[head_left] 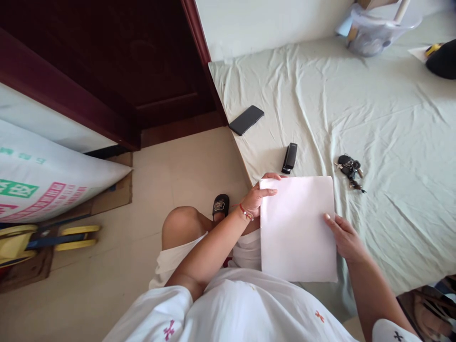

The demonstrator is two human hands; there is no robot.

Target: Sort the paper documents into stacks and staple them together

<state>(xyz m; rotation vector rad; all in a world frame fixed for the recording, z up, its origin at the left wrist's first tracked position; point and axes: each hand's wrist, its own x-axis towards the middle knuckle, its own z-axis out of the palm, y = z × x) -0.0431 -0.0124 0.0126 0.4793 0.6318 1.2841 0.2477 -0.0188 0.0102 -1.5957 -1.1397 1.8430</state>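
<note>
A stack of white paper (298, 232) is held upright-facing me over my lap at the table's near edge. My left hand (261, 194) grips its upper left corner, thumb on the front and fingers behind. On the right edge, my right hand (344, 232) closes around the sheets, its thumb lying on the front face. Just beyond the paper's top edge a black stapler (289, 158) lies on the cloth. A bunch of keys (350, 168) rests to the right of the stapler. How many sheets there are I cannot tell.
A black phone (247, 120) lies near the left edge of the cloth-covered table (384, 104). Farther back stands a clear plastic basket (377, 35) with things in it. A black rounded object (442, 61) sits at far right. On the floor at left are a white sack (53, 175) and a yellow-wheeled thing (77, 237).
</note>
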